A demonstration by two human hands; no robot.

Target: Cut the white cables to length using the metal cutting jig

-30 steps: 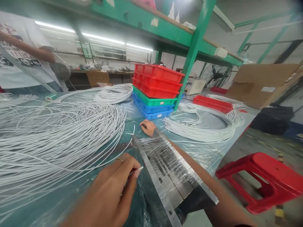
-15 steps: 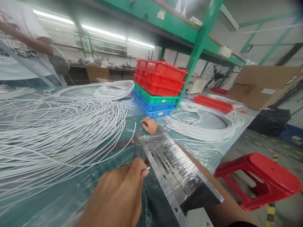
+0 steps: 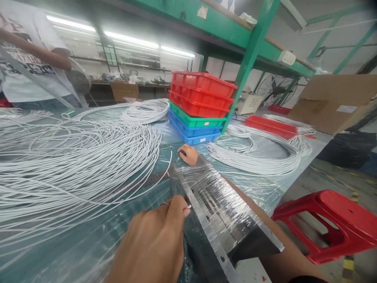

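My left hand is in the lower middle, thumb and forefinger pinched on a white cable, whose short tip sticks out beside the near long edge of a metal machine wrapped in clear film. Past the machine's far end is my right hand, its fingers curled round a small dark thing that I cannot make out. That forearm passes along the machine's right side. A big spread coil of white cable lies left of the machine, with one loose end curving up near its far corner.
Stacked red, green and blue trays stand behind my right hand, by a green post. More white cable coils and a red tray are at the right. A red stool stands beside the table. A person is at the far left.
The whole view has shifted slightly, so most things appear a little further right. Both hands keep their grips and their places by the machine.
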